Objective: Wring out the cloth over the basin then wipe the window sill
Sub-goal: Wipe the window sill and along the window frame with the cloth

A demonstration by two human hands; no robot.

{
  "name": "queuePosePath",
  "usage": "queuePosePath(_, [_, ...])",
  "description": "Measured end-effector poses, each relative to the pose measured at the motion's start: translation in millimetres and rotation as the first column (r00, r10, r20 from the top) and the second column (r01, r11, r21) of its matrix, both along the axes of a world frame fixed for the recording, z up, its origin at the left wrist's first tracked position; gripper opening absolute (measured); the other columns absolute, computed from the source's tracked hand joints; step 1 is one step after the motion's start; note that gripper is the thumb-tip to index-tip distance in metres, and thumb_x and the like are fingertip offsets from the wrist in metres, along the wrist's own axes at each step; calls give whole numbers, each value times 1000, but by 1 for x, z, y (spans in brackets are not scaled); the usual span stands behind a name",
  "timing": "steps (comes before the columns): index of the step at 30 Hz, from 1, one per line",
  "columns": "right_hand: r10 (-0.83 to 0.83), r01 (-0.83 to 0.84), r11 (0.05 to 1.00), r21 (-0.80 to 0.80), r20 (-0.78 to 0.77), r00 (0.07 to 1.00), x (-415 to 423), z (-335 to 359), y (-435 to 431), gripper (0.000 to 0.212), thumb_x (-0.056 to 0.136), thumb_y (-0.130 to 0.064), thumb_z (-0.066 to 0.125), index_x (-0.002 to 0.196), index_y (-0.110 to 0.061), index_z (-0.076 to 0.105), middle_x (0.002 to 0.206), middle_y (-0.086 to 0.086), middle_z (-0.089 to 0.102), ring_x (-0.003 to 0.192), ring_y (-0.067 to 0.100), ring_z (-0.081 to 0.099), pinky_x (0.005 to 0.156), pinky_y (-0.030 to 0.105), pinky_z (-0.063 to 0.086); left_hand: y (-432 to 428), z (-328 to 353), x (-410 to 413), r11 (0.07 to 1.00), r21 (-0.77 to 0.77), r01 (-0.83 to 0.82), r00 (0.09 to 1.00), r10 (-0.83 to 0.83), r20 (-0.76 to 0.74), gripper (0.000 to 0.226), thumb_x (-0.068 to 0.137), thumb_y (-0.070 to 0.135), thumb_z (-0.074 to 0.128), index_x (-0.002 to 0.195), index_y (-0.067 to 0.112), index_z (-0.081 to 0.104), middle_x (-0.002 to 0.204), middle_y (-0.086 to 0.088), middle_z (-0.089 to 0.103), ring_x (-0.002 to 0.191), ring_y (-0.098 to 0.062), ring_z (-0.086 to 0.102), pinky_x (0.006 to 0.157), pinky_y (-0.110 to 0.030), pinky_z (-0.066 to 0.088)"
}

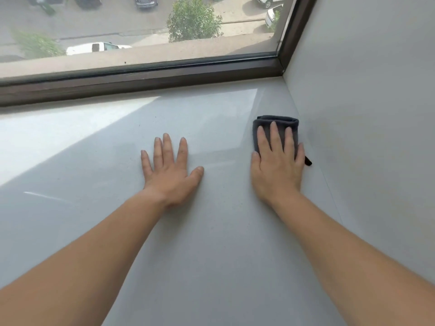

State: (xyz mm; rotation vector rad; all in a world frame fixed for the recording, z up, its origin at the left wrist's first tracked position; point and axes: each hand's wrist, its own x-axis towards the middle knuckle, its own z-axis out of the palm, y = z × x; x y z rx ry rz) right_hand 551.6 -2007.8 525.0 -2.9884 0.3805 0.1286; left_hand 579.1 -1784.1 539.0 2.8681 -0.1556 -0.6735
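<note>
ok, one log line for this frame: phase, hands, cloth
phase: wiping sill | right hand: flat on cloth, by right wall | left hand: flat on window sill, bare | basin: not in view

Folded dark grey cloth (275, 124) flat on pale glossy window sill (211, 231), near right corner

The right hand (277, 165) presses flat on a folded dark grey cloth (275, 124) on the glossy white window sill (211, 231), beside the white side wall (364, 114); the left hand (169, 170) lies flat nearby, fingers spread.
</note>
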Motion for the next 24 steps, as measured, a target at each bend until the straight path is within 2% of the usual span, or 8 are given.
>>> queuePosePath(3, [203,-204,979,19,24,979,-30,0,31,61,99,-41,22,159,-31,16,169,-4,8,155,26,4,123,52,6,0,1,-1,1000,-2,-3,1000,3,15,78,96,61,21,153,29,-23,158,-5,-37,141,-20,-41,115,-52,-24])
queuePosePath(5, [279,-278,959,48,-3,960,-29,1,25,60,98,-41,23,158,-32,20,168,-6,12,155,25,6,123,49,4,-1,0,-3,1000,-1,-7,999,7,37,78,96,61,21,153,30,-24,158,-4,-38,141,-19,-42,114,-52,-25])
queuePosePath(7, [226,-225,974,37,-6,974,3,0,4,60,99,-41,23,158,-33,18,168,-7,10,155,23,4,124,48,3,-1,-1,-2,1000,-1,-11,999,11,44,78,95,61,21,152,30,-24,157,-4,-39,140,-19,-43,114,-52,-25])
queuePosePath(10, [33,-33,999,18,-13,999,65,1,-28,59,103,-40,24,159,-31,11,169,-6,3,155,23,-2,124,50,3,-3,-1,-4,1000,15,-9,997,8,71,79,94,63,19,152,30,-24,158,-5,-38,141,-20,-42,115,-53,-24])
queuePosePath(13, [-58,58,998,21,-3,998,110,2,-18,59,104,-39,22,160,-30,8,169,-3,-1,155,26,-3,124,52,1,-3,-4,-5,999,33,-9,995,6,101,79,91,64,12,152,30,-24,158,-6,-37,142,-21,-41,116,-54,-22])
queuePosePath(14, [-33,33,999,19,-1,999,116,2,-6,59,104,-39,22,160,-30,7,169,-3,-1,155,26,-4,123,52,1,-2,-5,-5,999,37,-13,994,9,106,80,89,65,11,152,30,-24,158,-6,-36,142,-21,-41,116,-54,-21])
queuePosePath(18, [254,-254,967,17,-8,967,114,2,19,58,103,-40,23,159,-31,9,169,-5,0,155,23,-4,124,49,-1,-1,-6,-4,999,50,-19,994,13,110,81,88,65,10,152,29,-23,159,-7,-36,142,-22,-40,116,-54,-21])
queuePosePath(24, [179,-179,984,5,-36,983,140,3,-8,60,103,-39,21,160,-27,8,169,-5,-1,155,22,-5,124,50,-6,0,-7,-3,999,46,-17,994,12,110,79,94,64,17,152,30,-24,159,-6,-35,143,-22,-39,116,-54,-21])
